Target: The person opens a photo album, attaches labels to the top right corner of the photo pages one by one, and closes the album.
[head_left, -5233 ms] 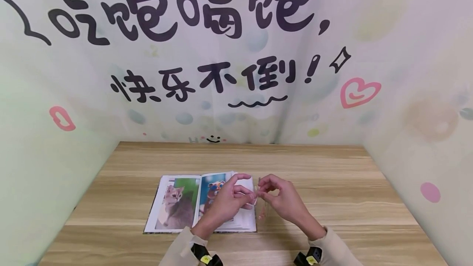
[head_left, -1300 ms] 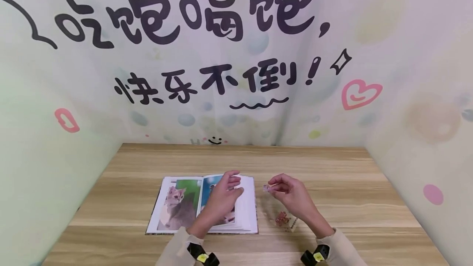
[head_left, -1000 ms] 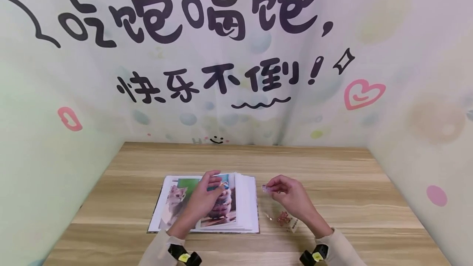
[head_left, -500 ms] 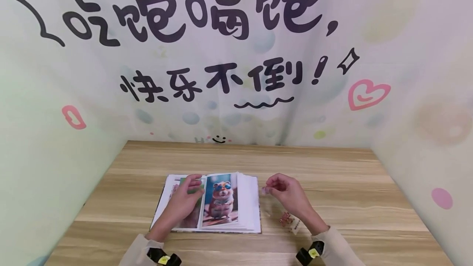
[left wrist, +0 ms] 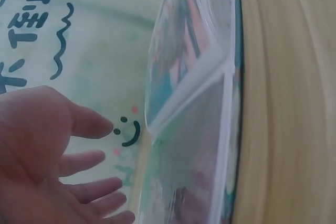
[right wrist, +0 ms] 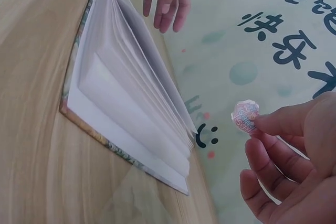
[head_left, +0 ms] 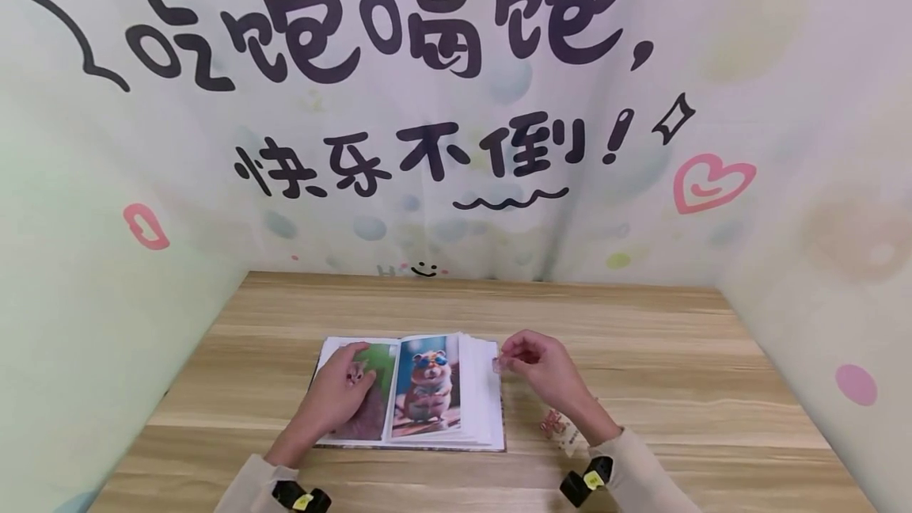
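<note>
A photo album [head_left: 486,398] lies spread on the table. Its right page carries a picture of a hamster in sunglasses [head_left: 429,390]; the left page's cat picture [head_left: 378,410] is mostly covered by my left hand [head_left: 336,393]. That hand holds nothing, its fingers loosely extended over the page, as the left wrist view [left wrist: 58,166] also shows. Between thumb and index finger, my right hand [head_left: 547,370] pinches a small pinkish sticker [right wrist: 244,116] with coloured lettering. The sticker sits at the album's right edge in the head view, raised above the table in the right wrist view.
Right of the album, partly under my right forearm, lies a clear piece with a reddish printed figure [head_left: 552,423] and small dark lettering. Several white album pages [right wrist: 126,66] fan up slightly. A printed curtain [head_left: 456,236] closes off the table's back and sides.
My left hand has drawn left from the right page onto the left one, uncovering the hamster picture. My right hand, still pinching the sticker, has shifted slightly left to the album's edge.
</note>
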Demonstrator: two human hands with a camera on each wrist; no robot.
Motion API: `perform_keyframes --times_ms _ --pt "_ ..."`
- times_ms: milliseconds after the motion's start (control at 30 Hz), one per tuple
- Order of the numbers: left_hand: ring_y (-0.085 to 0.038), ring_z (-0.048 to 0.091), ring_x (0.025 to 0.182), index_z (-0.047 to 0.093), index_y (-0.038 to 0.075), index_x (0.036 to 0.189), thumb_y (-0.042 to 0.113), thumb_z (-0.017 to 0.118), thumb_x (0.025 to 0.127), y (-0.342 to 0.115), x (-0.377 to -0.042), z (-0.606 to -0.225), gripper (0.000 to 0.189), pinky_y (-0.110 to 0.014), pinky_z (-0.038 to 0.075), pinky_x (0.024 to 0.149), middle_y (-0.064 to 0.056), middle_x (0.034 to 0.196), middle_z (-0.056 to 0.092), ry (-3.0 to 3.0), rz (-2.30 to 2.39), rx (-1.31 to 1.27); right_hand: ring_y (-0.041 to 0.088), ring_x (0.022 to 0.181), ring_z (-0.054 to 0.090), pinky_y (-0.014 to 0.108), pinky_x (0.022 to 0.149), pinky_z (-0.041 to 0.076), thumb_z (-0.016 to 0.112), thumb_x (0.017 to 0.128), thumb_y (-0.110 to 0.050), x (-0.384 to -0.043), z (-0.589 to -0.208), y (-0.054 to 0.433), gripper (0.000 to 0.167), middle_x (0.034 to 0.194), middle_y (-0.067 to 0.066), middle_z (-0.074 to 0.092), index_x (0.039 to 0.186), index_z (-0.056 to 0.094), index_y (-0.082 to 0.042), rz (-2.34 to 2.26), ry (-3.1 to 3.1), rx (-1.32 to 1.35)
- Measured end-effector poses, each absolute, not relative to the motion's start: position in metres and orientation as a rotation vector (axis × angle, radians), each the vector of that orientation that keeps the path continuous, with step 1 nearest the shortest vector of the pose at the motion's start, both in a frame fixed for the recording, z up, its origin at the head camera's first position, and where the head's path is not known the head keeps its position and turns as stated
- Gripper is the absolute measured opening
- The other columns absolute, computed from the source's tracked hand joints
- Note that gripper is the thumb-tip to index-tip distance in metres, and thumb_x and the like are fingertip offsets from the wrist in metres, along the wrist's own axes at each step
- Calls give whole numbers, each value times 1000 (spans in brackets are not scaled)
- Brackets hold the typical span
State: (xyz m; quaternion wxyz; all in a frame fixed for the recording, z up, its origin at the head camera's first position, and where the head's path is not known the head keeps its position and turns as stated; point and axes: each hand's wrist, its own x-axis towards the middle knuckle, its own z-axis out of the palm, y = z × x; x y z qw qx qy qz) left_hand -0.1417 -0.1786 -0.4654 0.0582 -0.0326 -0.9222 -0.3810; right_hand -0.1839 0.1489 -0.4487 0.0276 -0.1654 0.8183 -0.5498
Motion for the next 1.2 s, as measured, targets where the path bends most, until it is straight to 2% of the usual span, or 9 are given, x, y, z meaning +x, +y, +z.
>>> perform_keyframes --times_ms 133,333,567,633,900,1200 --pt "-48 47 128 53 -8 131 4 67 87 -185 -142 -472 48 -60 37 107 -31 134 52 -2810 -1098 -176 34 80 69 40 71 58 72 86 3 -187 -449 143 10 87 10 74 93 67 -3 -1688 2525 -519" --pt "-60 24 138 48 -8 137 11 67 89 -193 -142 -484 55 -70 20 111 -43 145 33 -2924 -945 -202 32 80 69 37 69 58 73 86 1 -191 -448 131 9 87 7 75 92 68 -4 -1658 2524 -515" --pt "-60 20 140 44 -6 142 25 66 93 -195 -141 -490 62 -73 15 110 -43 149 27 -2987 -892 -224 39 80 67 22 65 53 73 86 1 -196 -441 109 8 83 7 72 91 68 -2 -1685 2490 -568" --pt "-59 18 141 43 -6 144 30 65 94 -194 -141 -490 65 -73 14 111 -42 150 25 -3005 -885 -225 38 81 67 21 65 53 72 86 1 -197 -439 102 8 82 6 71 91 68 -3 -1673 2481 -585" --pt "-55 10 145 35 -4 150 44 61 94 -192 -138 -490 78 -70 9 114 -39 156 14 -3112 -775 -210 18 75 65 22 65 54 72 88 -1 -205 -437 78 7 83 2 69 93 68 -4 -1615 2495 -628" --pt "-51 2 147 26 -1 154 48 53 98 -192 -139 -492 79 -68 3 116 -34 160 4 -3182 -731 -207 11 70 60 21 61 51 71 88 0 -213 -435 55 6 82 4 69 94 69 0 -1588 2491 -625"
